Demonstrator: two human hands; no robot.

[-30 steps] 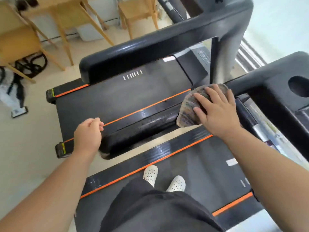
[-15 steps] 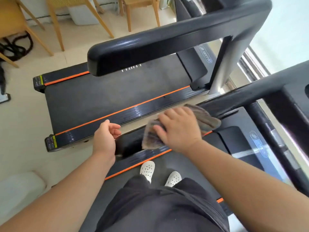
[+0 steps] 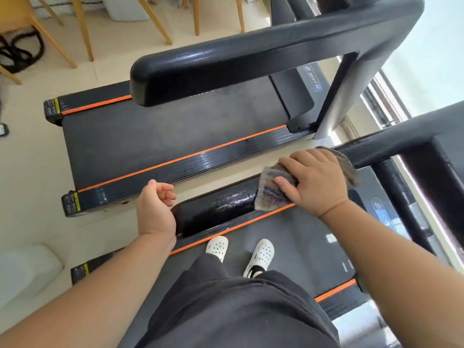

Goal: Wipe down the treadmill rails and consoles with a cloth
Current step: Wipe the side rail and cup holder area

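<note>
Left hand (image 3: 157, 209), 8 o'clock: loosely curled, empty, just beside the rail end. Near rail (image 3: 221, 204), centre: glossy. Right hand (image 3: 313, 182), 3 o'clock: grasping cloth (image 3: 270, 187), pressed on this rail. Step: wiping it; next probably needs firm strokes along its length. Neighbouring rail (image 3: 251, 64), 12 o'clock.

Strong daylight pours in from the window (image 3: 426, 59) at the upper right, which is blown out to a pale, featureless white. It lays glossy streaks along the far treadmill's handrail (image 3: 226, 59) and a speckled sheen on the near handrail (image 3: 221, 204). Shadows on the floor (image 3: 32, 172) are soft and faint. The wide lens bows straight lines toward the edges. Fine detail, such as the stripes of the cloth (image 3: 271, 194), looks soft, and the lower right corner is smeared.
</note>
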